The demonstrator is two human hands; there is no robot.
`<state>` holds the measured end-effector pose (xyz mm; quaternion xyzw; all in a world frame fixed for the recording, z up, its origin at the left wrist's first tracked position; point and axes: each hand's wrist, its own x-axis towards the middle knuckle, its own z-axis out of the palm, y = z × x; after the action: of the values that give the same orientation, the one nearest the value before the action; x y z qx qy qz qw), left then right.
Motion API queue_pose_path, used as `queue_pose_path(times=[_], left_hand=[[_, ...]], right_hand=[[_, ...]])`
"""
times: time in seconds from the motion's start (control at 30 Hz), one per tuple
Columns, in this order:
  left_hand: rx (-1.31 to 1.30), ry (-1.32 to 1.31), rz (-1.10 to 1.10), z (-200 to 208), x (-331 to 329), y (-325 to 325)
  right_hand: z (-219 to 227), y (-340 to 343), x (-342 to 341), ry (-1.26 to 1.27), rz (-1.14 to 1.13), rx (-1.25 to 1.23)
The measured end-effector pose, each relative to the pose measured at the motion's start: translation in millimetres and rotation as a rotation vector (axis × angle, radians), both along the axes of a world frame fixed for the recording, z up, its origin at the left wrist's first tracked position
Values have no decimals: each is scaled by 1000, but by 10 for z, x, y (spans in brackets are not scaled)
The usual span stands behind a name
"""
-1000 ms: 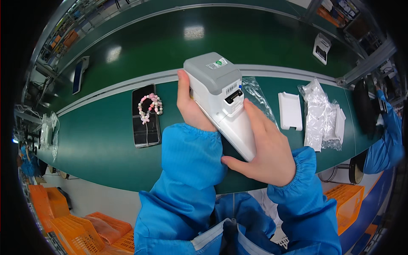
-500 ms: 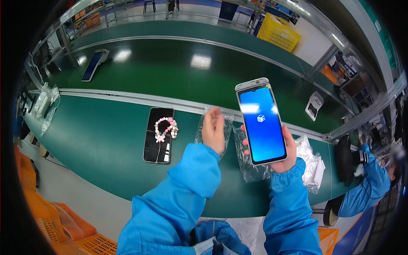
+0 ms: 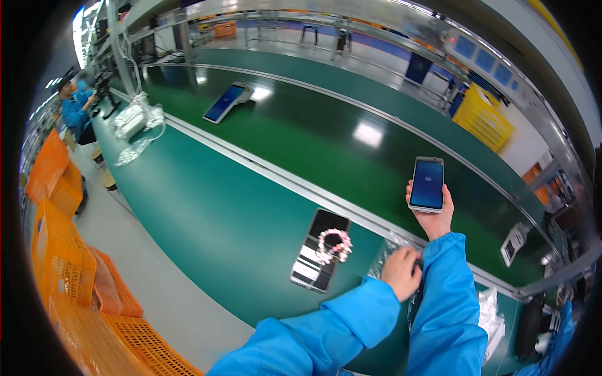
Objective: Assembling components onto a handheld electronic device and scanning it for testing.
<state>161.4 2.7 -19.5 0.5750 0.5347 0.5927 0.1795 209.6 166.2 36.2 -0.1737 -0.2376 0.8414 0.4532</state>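
Stretched out over the green belt, my right hand [image 3: 437,216] grips a white handheld terminal [image 3: 427,183] with its blue screen facing up. My left hand [image 3: 402,272] is lower, beside my right forearm, its fingers curled in over a clear plastic bag [image 3: 379,257]. A dark spot shows between the thumb and fingers, and whatever they hold is hidden. To the left of that hand a black smartphone [image 3: 321,229] lies on the green table, with a pink and white beaded bracelet [image 3: 335,244] on top of it.
Another terminal [image 3: 226,102] lies on the belt at the far left, and a white device [image 3: 513,244] at the right. Plastic-wrapped items [image 3: 135,122] sit at the table's left end; white wrapping [image 3: 491,323] lies right of my forearm. Orange crates [image 3: 69,269] stand left, a yellow crate [image 3: 483,119] behind.
My right hand has carried the terminal farther out over the belt, and its screen looks darker. My left hand has come down by the plastic bag. The view has swung left.
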Motion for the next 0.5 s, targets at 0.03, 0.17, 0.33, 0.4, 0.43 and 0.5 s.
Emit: queue_pose_path(times=[0.03,0.17,0.33,0.4,0.43,0.5], left_hand=[[-13,-9,5,-6,4,-9],[-92,-32,-5,8,31,-45],[-104,-52,15,-5,43,-24],[-112,-31,33,10,28,-11],[-128,-23,25,14,19,2],[-128,-26,20,34,-6,1]], right_hand=[[-64,101,-94,-35,-8,2],[-212,387,-411,-35,-52,-19],[-301,532,-563,-35,0,24],[-322,506,-589,-88,-72,-16],[-333,517,-578,-91,-54,9],[-353,561,-570,-105,-119,-67]])
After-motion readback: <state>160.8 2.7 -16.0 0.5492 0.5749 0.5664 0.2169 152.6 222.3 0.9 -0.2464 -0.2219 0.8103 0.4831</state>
